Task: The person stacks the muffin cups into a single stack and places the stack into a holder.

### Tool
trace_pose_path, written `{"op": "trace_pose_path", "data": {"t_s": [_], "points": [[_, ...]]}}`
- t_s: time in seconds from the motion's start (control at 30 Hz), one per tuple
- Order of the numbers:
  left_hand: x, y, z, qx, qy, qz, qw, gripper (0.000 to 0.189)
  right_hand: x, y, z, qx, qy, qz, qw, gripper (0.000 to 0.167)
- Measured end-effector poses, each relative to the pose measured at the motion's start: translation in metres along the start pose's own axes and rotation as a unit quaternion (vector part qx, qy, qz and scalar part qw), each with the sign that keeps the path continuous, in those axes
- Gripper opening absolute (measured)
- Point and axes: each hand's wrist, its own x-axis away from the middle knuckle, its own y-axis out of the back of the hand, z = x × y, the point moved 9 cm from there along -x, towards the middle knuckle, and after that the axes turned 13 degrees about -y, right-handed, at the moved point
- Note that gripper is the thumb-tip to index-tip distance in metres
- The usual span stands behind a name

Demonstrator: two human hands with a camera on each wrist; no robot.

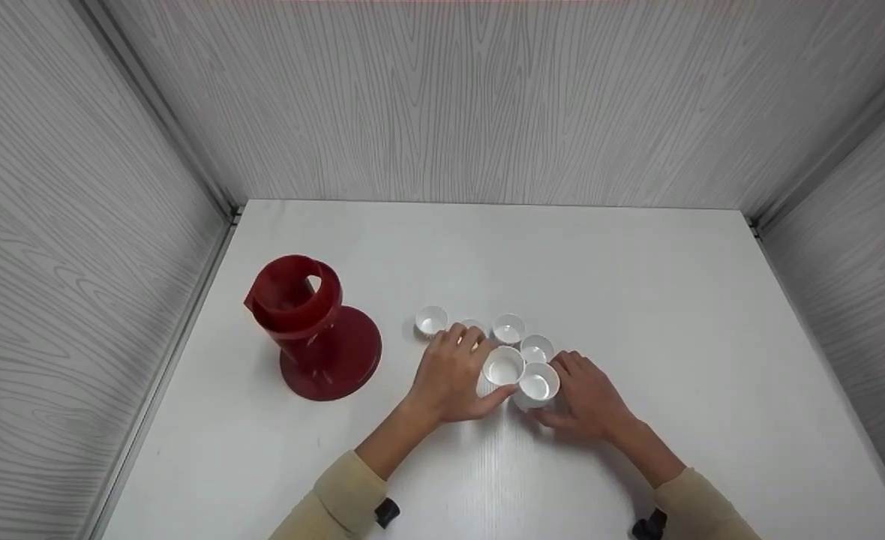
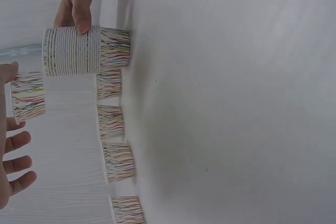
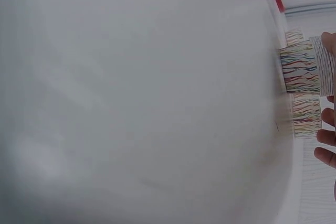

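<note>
My left hand point(image 1: 450, 375) pinches a single paper cup point(image 1: 504, 366) with colourful wavy lines on its side. In the left wrist view that cup point(image 2: 28, 97) is raised off the table, its mouth turned to the view's left. My right hand point(image 1: 585, 397) grips a stack of nested paper cups point(image 1: 538, 384) from its right side; the stack stands upright on the table, its many rims showing in the left wrist view. Several matching cups stand mouth up in an uneven row behind the hands, among them one cup point(image 1: 508, 328) in the middle and another cup point(image 1: 431, 320) at the left end.
To the left stands a glossy red plastic stand point(image 1: 330, 360) with a round base and a hollow, open top. The white table point(image 1: 637, 277) is enclosed by grey wood-grain panels point(image 1: 487, 105) at the back and both sides.
</note>
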Motion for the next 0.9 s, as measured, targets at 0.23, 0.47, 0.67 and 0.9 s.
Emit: {"op": "trace_pose_path", "data": {"t_s": [0.23, 0.47, 0.67, 0.9], "points": [[-0.006, -0.003, -0.01, 0.004, -0.01, -0.015, 0.9998, 0.063, 0.0, -0.001, -0.001, 0.007, -0.011, 0.016, 0.9998, 0.069], [-0.011, -0.005, -0.017, 0.021, -0.018, -0.029, 0.9992, 0.064, 0.0, -0.001, -0.001, 0.023, -0.015, 0.019, 0.9995, 0.07], [-0.016, -0.008, -0.023, 0.024, -0.025, -0.034, 0.9988, 0.064, 0.001, -0.004, -0.002, 0.023, -0.021, 0.029, 0.9991, 0.068], [-0.022, -0.011, -0.027, 0.028, -0.033, -0.041, 0.9982, 0.063, 0.001, -0.004, -0.003, 0.021, -0.019, 0.028, 0.9992, 0.072]]}}
